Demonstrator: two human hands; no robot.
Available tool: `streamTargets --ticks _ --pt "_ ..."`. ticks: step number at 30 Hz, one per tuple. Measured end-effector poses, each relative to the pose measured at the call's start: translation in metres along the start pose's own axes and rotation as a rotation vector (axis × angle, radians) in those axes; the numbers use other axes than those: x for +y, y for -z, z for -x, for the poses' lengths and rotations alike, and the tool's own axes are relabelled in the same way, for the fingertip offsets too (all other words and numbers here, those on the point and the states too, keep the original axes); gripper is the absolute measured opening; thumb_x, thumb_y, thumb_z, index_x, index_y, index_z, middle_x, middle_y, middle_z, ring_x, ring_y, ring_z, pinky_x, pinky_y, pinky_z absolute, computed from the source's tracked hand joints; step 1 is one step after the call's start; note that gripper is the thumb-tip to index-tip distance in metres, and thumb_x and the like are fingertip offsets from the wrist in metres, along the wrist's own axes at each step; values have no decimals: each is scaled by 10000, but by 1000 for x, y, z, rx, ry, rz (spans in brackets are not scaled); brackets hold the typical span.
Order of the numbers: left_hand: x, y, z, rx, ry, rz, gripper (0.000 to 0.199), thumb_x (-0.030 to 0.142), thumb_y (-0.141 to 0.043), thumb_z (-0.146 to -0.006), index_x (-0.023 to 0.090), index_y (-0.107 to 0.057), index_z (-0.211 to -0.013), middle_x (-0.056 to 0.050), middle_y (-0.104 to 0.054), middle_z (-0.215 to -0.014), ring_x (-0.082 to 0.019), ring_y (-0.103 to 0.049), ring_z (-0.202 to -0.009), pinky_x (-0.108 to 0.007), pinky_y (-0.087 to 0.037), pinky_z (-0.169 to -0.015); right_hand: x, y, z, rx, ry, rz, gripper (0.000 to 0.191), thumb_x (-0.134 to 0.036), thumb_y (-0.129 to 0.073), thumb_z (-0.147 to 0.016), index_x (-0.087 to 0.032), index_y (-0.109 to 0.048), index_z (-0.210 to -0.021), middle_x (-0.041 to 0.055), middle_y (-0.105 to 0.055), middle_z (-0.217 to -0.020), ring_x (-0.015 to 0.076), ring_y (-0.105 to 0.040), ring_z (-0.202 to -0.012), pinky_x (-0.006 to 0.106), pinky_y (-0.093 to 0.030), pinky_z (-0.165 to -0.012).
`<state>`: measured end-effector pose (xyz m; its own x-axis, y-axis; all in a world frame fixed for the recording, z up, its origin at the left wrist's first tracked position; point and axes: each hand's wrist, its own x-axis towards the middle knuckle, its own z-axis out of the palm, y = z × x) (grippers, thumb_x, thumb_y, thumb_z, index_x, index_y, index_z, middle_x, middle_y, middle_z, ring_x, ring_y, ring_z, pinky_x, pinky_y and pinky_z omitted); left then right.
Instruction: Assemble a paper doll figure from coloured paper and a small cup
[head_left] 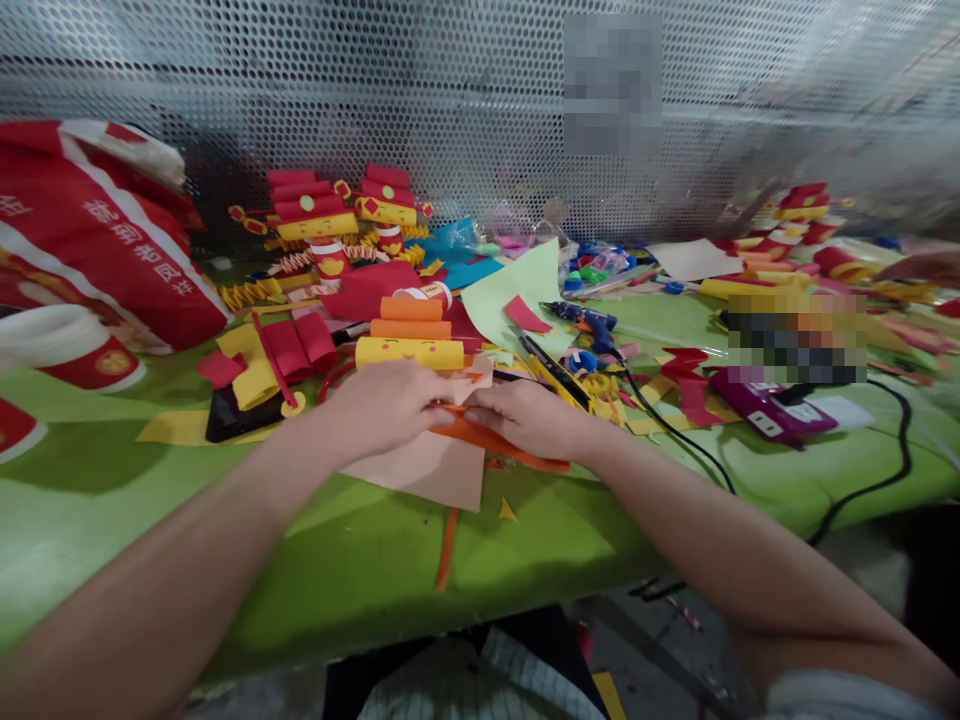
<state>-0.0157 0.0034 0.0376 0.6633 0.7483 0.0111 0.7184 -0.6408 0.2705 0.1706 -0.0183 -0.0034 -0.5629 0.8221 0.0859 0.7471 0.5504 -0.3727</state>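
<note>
At the centre of the green table, my left hand (pixel 394 405) and my right hand (pixel 525 415) meet with fingers bent together over an orange paper strip (pixel 480 437). Both hands grip the strip, and their fingertips nearly touch. Beneath them lies a pale pink sheet (pixel 431 472). Just behind my left hand sits a yellow paper roll with a drawn face (pixel 410 353), with orange rolls (pixel 411 318) stacked above it. A narrow orange strip (pixel 448 550) lies nearer the table's front edge.
Behind are finished red-and-yellow paper figures (pixel 311 205), a pale green sheet (pixel 517 290) and a blue glue gun (pixel 581 318). Right stands a purple power strip (pixel 772 405) with black cables. Paper cups (pixel 82 345) and a red bag (pixel 112 230) are left. Another person's hand (pixel 922 268) shows far right.
</note>
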Motion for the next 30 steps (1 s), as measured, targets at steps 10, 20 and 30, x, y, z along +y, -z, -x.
streamTargets --ticks 10,20,30 --pt "2 -11 -3 242 112 -4 238 381 -445 -823 213 -614 -819 -24 -650 -721 -181 -546 -635 -259 -279 -527 12 1 -2 434 -149 -182 152 -263 -579 -750 -199 -595 -887 44 -678 -907 175 -600 -770 276 -417 -648" --pt "0 -11 -3 234 84 -25 347 424 -358 -858 200 -595 -742 -20 -602 -614 -160 -480 -537 -264 -206 -494 16 5 0 432 -61 -288 212 -306 -468 -823 -162 -611 -760 14 -620 -647 105 -493 -553 223 -343 -526" --pt "-1 -14 -2 99 23 -23 319 456 -376 -854 210 -578 -860 -12 -617 -672 -157 -506 -560 -254 -238 -496 11 3 0 334 30 -210 216 -252 -463 -830 -171 -658 -788 16 -645 -687 101 -525 -591 210 -358 -572"
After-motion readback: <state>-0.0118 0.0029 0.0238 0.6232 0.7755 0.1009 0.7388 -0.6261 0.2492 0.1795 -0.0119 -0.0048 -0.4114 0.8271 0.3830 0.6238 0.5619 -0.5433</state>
